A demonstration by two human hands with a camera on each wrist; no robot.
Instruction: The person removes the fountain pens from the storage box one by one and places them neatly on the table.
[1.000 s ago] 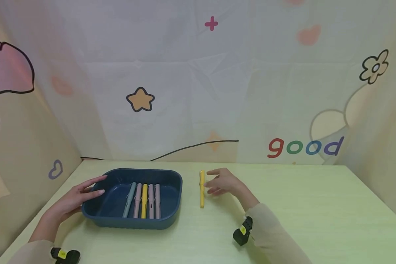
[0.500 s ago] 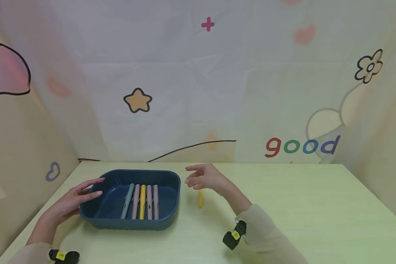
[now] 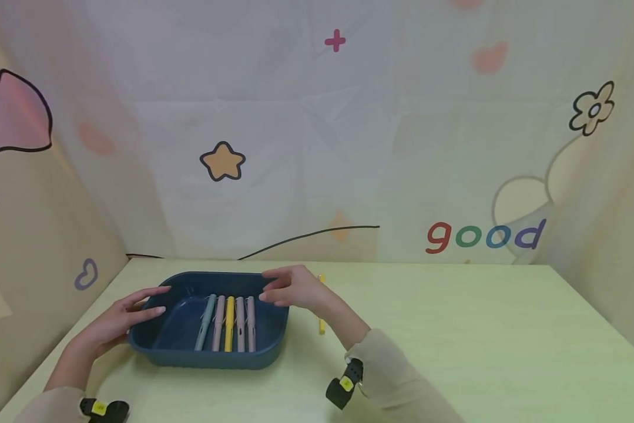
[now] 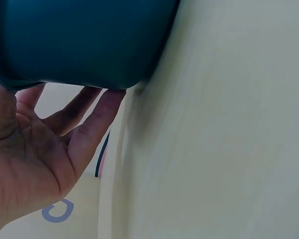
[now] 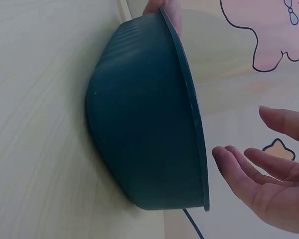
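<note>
A dark blue plastic tray (image 3: 205, 359) stands on the table with several capped pens lying side by side in it: a teal pen (image 3: 205, 323), a yellow pen (image 3: 229, 326) and pale purple pens (image 3: 251, 326). My left hand (image 3: 110, 323) grips the tray's left end, thumb and a finger over the rim; in the left wrist view, other fingers (image 4: 94, 132) touch its outer wall. Over the tray's right end hovers my right hand (image 3: 298, 288), fingers loosely spread and holding nothing. Behind that forearm, another yellow pen (image 3: 322, 326) lies on the table, partly hidden.
The pale wooden table (image 3: 454, 341) extends to the right of the tray. A printed cloth backdrop (image 3: 274, 194) closes off the back and both sides. Each wrist wears a small black camera (image 3: 345, 385).
My right hand has moved left from beside the loose yellow pen, passing over it, to the tray's right end. That pen stays on the table. My left hand keeps its hold.
</note>
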